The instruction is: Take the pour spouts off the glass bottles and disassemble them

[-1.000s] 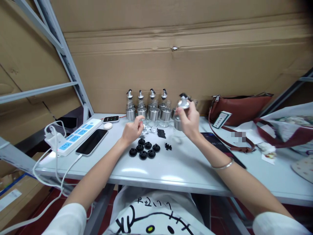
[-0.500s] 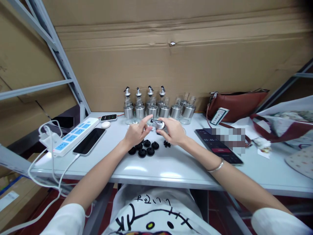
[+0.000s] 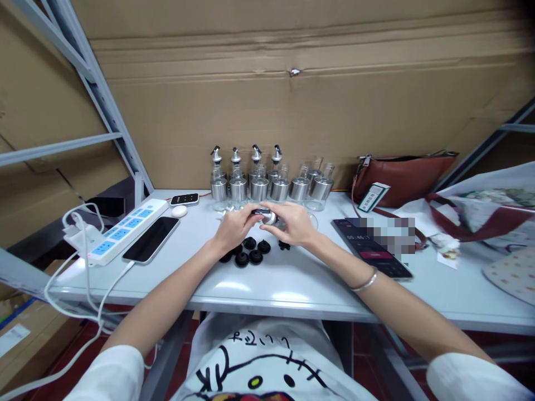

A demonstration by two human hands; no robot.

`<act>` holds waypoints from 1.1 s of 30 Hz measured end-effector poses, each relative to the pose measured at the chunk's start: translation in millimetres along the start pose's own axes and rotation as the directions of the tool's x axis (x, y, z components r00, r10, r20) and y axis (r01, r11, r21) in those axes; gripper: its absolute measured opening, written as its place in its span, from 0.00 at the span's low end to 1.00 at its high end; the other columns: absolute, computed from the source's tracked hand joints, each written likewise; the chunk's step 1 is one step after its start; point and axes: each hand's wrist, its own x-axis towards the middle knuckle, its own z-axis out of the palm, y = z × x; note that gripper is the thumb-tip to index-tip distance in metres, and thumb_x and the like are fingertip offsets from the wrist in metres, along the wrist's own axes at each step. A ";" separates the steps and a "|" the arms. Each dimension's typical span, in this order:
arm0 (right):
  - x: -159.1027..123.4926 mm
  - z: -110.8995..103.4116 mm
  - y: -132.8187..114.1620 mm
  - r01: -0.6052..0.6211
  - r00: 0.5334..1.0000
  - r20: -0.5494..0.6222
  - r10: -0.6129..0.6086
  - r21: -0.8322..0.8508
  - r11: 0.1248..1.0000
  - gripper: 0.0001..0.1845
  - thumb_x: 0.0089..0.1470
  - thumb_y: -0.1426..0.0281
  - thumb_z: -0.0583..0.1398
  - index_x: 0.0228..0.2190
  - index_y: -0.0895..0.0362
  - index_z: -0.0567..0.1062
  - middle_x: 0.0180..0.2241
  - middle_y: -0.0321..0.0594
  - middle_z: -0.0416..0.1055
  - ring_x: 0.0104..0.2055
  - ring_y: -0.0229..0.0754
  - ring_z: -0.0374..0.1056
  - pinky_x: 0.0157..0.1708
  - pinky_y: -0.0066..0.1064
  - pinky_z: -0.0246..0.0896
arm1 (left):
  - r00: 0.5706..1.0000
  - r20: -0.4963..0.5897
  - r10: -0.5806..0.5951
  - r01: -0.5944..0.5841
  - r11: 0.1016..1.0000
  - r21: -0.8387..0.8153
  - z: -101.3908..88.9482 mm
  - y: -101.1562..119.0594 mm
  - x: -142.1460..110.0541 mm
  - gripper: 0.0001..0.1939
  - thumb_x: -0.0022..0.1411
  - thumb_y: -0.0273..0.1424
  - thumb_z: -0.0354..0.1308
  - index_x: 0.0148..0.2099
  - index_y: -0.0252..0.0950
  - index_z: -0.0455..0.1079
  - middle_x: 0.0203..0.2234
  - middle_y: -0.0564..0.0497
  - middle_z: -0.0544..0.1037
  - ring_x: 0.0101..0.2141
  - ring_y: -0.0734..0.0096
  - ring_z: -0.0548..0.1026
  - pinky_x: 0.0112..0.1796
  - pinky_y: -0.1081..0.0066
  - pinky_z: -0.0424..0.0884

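Note:
Between my two hands is a silver pour spout point(image 3: 270, 218) with a black flip cap. My right hand point(image 3: 292, 223) wraps its metal body with thumb and fingers. My left hand point(image 3: 234, 227) pinches the black cap end from the other side. On the table just below my hands lie several round black stoppers point(image 3: 255, 257), some partly hidden by my left hand. Small black pieces point(image 3: 284, 245) sit under my right hand. Behind, several glass bottles point(image 3: 259, 189) with steel sleeves stand in rows. The back ones on the left carry pour spouts point(image 3: 256, 152); the others have bare necks.
To the left are a white power strip point(image 3: 129, 231) with cables, a phone point(image 3: 151, 239) and a small device with a display point(image 3: 184, 199). At right lie a tablet showing a timer point(image 3: 363, 239), a brown bag point(image 3: 405, 178) and a plastic bag point(image 3: 497, 195). Cardboard point(image 3: 292, 122) rises behind the table.
My left hand has moved slightly right, and its raised index finger has come down onto the spout's black cap. My right hand still holds the spout.

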 end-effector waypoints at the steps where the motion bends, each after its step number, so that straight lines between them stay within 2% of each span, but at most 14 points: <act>1: 0.4 -0.3 -0.4 -0.016 1.000 -0.003 0.016 0.003 1.000 0.32 0.55 0.48 0.52 0.51 0.58 0.70 0.32 0.43 0.76 0.31 0.45 0.69 0.35 0.35 0.61 | 1.000 -0.026 0.007 -0.006 1.000 0.021 -0.5 0.4 0.3 0.20 0.67 0.45 0.40 0.42 0.37 0.65 0.24 0.54 0.74 0.21 0.77 0.71 0.25 0.77 0.63; 4: 1.7 -1.9 -2.6 -0.043 0.999 -0.014 0.043 0.019 0.999 0.34 0.54 0.47 0.53 0.54 0.55 0.67 0.25 0.38 0.74 0.26 0.42 0.66 0.31 0.32 0.60 | 0.994 -0.099 0.040 -0.034 0.997 0.070 -2.4 1.2 1.0 0.22 0.67 0.46 0.40 0.41 0.36 0.67 0.25 0.53 0.75 0.24 0.76 0.73 0.27 0.76 0.64; 8: 3.3 -2.3 -4.3 -0.052 0.998 -0.022 0.052 0.005 0.999 0.37 0.54 0.47 0.54 0.58 0.55 0.63 0.23 0.36 0.72 0.25 0.41 0.64 0.31 0.30 0.59 | 0.978 -0.171 0.117 -0.098 0.988 0.118 -4.3 0.4 2.0 0.21 0.67 0.45 0.42 0.39 0.35 0.68 0.24 0.53 0.75 0.24 0.77 0.73 0.26 0.77 0.64; 12: 4.0 -0.6 -2.0 -0.067 0.996 -0.050 0.067 0.010 0.998 0.42 0.52 0.47 0.55 0.61 0.57 0.55 0.24 0.36 0.71 0.26 0.42 0.65 0.31 0.31 0.59 | 0.938 -0.231 0.258 -0.217 0.958 0.188 -6.3 -2.1 3.9 0.17 0.67 0.41 0.47 0.38 0.33 0.68 0.24 0.52 0.76 0.22 0.78 0.72 0.25 0.78 0.63; 16: 5.0 -0.1 -0.7 -0.089 0.991 -0.090 0.100 0.120 0.989 0.45 0.50 0.47 0.57 0.62 0.55 0.51 0.27 0.36 0.73 0.26 0.42 0.67 0.31 0.31 0.60 | 0.904 -0.261 0.339 -0.273 0.927 0.256 -8.8 -3.0 6.2 0.14 0.65 0.38 0.50 0.36 0.33 0.69 0.22 0.53 0.76 0.21 0.78 0.72 0.25 0.77 0.62; 19: 5.9 0.3 -1.1 -0.142 0.983 -0.089 0.160 0.188 0.972 0.46 0.48 0.49 0.60 0.62 0.53 0.52 0.28 0.35 0.74 0.25 0.40 0.67 0.30 0.30 0.61 | 0.900 -0.273 0.339 -0.260 0.922 0.287 -9.7 -2.6 7.0 0.14 0.65 0.38 0.51 0.35 0.33 0.70 0.21 0.53 0.74 0.21 0.78 0.70 0.25 0.77 0.61; 23: 6.0 2.2 6.6 -0.173 0.962 -0.161 0.221 0.267 0.948 0.39 0.46 0.51 0.63 0.56 0.56 0.62 0.25 0.34 0.72 0.26 0.39 0.67 0.30 0.29 0.61 | 0.919 -0.263 0.294 -0.209 0.928 0.309 -10.4 -3.7 6.7 0.17 0.65 0.40 0.50 0.30 0.33 0.68 0.16 0.55 0.70 0.18 0.79 0.66 0.24 0.77 0.58; 25: 5.2 1.3 16.5 -0.194 0.924 -0.264 0.276 0.298 0.935 0.32 0.47 0.51 0.62 0.50 0.56 0.67 0.25 0.34 0.71 0.26 0.39 0.67 0.31 0.29 0.62 | 0.934 -0.260 0.245 -0.158 0.936 0.315 -11.4 -6.2 6.3 0.20 0.66 0.41 0.48 0.27 0.33 0.66 0.14 0.56 0.66 0.17 0.79 0.62 0.23 0.77 0.56; 28: 2.6 -3.7 36.0 -0.285 0.797 -0.424 0.430 0.363 0.887 0.25 0.48 0.53 0.62 0.43 0.55 0.69 0.24 0.32 0.70 0.24 0.39 0.67 0.29 0.30 0.62 | 0.958 -0.235 0.164 -0.088 0.949 0.304 -13.8 -12.2 5.6 0.23 0.67 0.43 0.44 0.25 0.34 0.62 0.13 0.57 0.62 0.16 0.80 0.59 0.22 0.77 0.53; 30: 0.3 -7.3 48.8 -0.323 0.722 -0.475 0.503 0.412 0.852 0.21 0.52 0.53 0.59 0.42 0.55 0.69 0.22 0.32 0.69 0.24 0.39 0.67 0.28 0.30 0.62 | 0.976 -0.195 0.099 -0.040 0.957 0.287 -15.4 -16.3 5.1 0.24 0.67 0.45 0.42 0.25 0.34 0.61 0.13 0.57 0.61 0.16 0.79 0.59 0.22 0.77 0.52; 31: -1.0 -8.5 54.4 -0.331 0.703 -0.489 0.515 0.417 0.847 0.20 0.54 0.54 0.57 0.41 0.55 0.69 0.23 0.32 0.69 0.24 0.39 0.68 0.28 0.30 0.62 | 0.983 -0.175 0.061 -0.011 0.961 0.277 -16.1 -17.9 4.9 0.24 0.67 0.46 0.40 0.26 0.35 0.61 0.14 0.57 0.62 0.16 0.79 0.59 0.22 0.77 0.52; 33: -3.4 -8.5 64.1 -0.341 0.698 -0.511 0.502 0.378 0.860 0.18 0.56 0.54 0.54 0.40 0.55 0.69 0.24 0.34 0.70 0.26 0.39 0.69 0.31 0.31 0.64 | 0.990 -0.140 -0.011 0.048 0.964 0.261 -16.9 -20.0 4.6 0.24 0.67 0.47 0.38 0.28 0.35 0.60 0.15 0.56 0.62 0.17 0.77 0.60 0.22 0.77 0.51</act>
